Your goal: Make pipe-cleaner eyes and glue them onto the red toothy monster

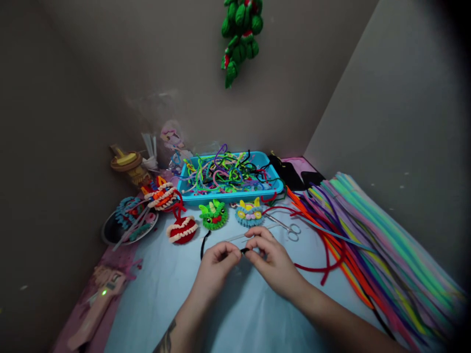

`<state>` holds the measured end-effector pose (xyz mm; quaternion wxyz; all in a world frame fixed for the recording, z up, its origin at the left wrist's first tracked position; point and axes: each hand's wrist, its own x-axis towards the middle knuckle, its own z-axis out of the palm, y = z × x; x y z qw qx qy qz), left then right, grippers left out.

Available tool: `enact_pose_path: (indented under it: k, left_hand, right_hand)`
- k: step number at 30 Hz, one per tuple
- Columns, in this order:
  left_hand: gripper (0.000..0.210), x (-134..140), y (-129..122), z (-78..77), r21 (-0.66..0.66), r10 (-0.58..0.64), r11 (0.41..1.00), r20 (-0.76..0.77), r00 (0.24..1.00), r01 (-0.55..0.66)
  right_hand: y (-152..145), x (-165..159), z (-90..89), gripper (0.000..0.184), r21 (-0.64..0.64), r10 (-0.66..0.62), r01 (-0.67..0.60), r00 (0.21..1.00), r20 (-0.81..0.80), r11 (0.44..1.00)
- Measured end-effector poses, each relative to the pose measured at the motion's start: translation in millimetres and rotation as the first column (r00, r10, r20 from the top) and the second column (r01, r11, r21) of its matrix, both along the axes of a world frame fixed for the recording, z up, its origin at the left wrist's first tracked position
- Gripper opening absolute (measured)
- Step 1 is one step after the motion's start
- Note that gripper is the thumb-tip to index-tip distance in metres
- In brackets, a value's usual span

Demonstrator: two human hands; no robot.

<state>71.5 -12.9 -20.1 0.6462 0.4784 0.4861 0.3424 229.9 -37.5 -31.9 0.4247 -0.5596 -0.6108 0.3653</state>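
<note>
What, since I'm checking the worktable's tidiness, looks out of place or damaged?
Nothing looks clearly spilled or broken. Mildly untidy: dark-red fuzzy stems lie in loose curves on the right, while the long multicoloured fuzzy stems beside them lie mostly straight.

From my end the tray (228,198) reads as smooth, glossy plastic. Scissors (283,225): shiny metal. Pipe cleaners (390,245): fuzzy, matt. Black strand (244,250) looks matt too. I get a bumpy, fluffy surface on the green animal head (213,215). Table cover (162,294) smooth, slight sheen; I can't tell cloth from plastic. Wall (397,108): smooth, matt.
</note>
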Motion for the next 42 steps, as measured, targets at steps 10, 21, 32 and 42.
enact_pose_path:
  k: [10, 21, 32, 42]
  left_hand:
    - [0.031, 5, -3, 2.3, 0.031, 0.003, 1.0, 0.044, 0.999, -0.005]
    - [0.02, 3, -5, 4.6, 0.294, 0.052, 0.956, -0.179, 0.982, 0.003]
    - [0.02, -1, -6, 5.4, 0.433, 0.052, 0.895, -0.334, 0.941, 0.105]
    - [0.02, 6, -12, 10.3, 0.456, 0.08, 0.888, -0.269, 0.96, 0.054]
  right_hand:
    - [0, -6, -3.0, 0.006, -0.008, -0.109, 0.113, 0.942, -0.318, 0.994]
    - [2, 0, -3.9, 0.009, 0.018, -0.12, 0.125, 0.978, -0.172, 0.992]
    - [4, 11, -4.5, 0.016, 0.457, -0.002, -0.159, 0.943, 0.332, 0.875]
    - [0, 3, 0.6, 0.01, 0.171, 0.006, 0.018, 0.99, -0.141, 0.985]
